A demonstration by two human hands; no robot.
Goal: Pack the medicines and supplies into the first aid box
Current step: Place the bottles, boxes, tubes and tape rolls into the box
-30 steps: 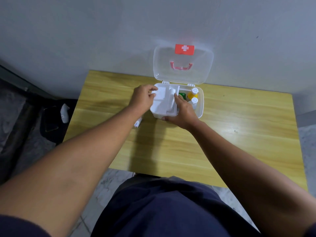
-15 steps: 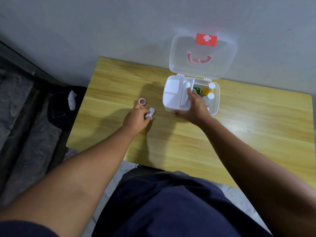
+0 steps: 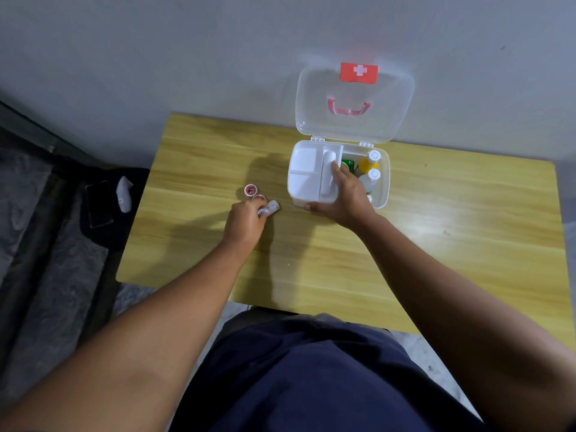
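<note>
The white first aid box (image 3: 385,182) stands open at the table's back, its clear lid (image 3: 353,104) with a red cross leaning on the wall. A white inner tray (image 3: 304,176) fills its left half. My right hand (image 3: 343,196) grips the tray's handle and the box's front edge. Right of the tray stand a yellow bottle (image 3: 369,162), a white bottle (image 3: 372,177) and a green packet (image 3: 348,164). My left hand (image 3: 244,221) closes on a small white tube (image 3: 269,209) lying on the table. A small round red tin (image 3: 250,190) lies just behind it.
The yellow wooden table (image 3: 467,232) stands against a grey wall. Left of it, on a dark surface below, lie a black phone (image 3: 99,203) and a white object (image 3: 124,194). My lap in dark blue cloth sits at the table's near edge.
My left hand left the tray, moved left and down onto the table, and now closes on the white tube. My right hand stays on the tray. The camera view shifted left.
</note>
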